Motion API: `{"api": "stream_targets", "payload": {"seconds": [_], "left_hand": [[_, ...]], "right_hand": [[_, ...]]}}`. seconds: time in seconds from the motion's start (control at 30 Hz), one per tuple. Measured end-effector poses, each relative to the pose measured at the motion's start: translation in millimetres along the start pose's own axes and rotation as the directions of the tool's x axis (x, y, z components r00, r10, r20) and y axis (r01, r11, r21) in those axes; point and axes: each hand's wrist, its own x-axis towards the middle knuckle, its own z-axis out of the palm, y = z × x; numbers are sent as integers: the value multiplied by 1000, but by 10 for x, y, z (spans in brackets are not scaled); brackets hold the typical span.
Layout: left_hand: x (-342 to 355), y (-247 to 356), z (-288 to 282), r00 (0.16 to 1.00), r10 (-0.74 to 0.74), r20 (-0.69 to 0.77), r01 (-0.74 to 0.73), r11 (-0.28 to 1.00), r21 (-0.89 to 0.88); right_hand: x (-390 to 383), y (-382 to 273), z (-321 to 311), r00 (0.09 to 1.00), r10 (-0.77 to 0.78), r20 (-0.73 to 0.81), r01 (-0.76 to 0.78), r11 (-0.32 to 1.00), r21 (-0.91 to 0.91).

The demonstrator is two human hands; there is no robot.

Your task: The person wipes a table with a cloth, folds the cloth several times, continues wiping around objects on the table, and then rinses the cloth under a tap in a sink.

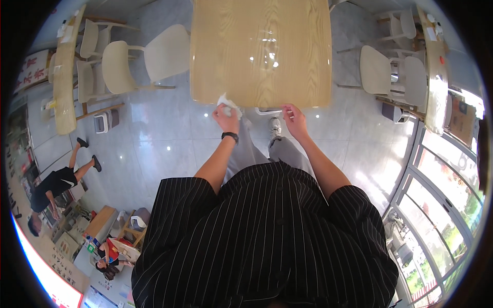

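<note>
Far to the left of the left hand, large red characters stand on a pale panel. Well behind that hand, toward the lower left, dark characters line a beige wall, and a blue-and-white sheet carries print too small to read. Between, a person's dark clothing bears a white mark.

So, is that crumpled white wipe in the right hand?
No, the left hand holds the white wipe at the edge of the wooden table.
</note>
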Motion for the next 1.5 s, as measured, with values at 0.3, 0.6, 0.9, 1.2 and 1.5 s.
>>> {"api": "stream_targets", "payload": {"seconds": [0.3, 0.6, 0.9, 1.2, 1.5], "left_hand": [[-791, 839, 1096, 808, -337, 483, 541, 748, -384], [-877, 1715, -177, 540, 73, 838, 842, -45, -538], [-923, 1115, -2253, 816, 20, 578, 567, -228, -792], [-1268, -157, -4437, 954, -299, 31, 132, 323, -937], [-1214, -1007, -5776, 937, -292, -191, 79, 711, -699]], "right_hand": [[-242, 239, -722, 1000, 17, -24, -16, 1000, 7], [-148, -401, -1071, 961, -32, 273, -124, 837, 533], [-505, -2157, 669, 455, -417, 787, 8, 886, 464], [-1575, -3287, 3177, 330, -523, 786, 396, 832, 388], [-2215, -4032, 4540, 208, -471, 857, 482, 812, 330]]}}
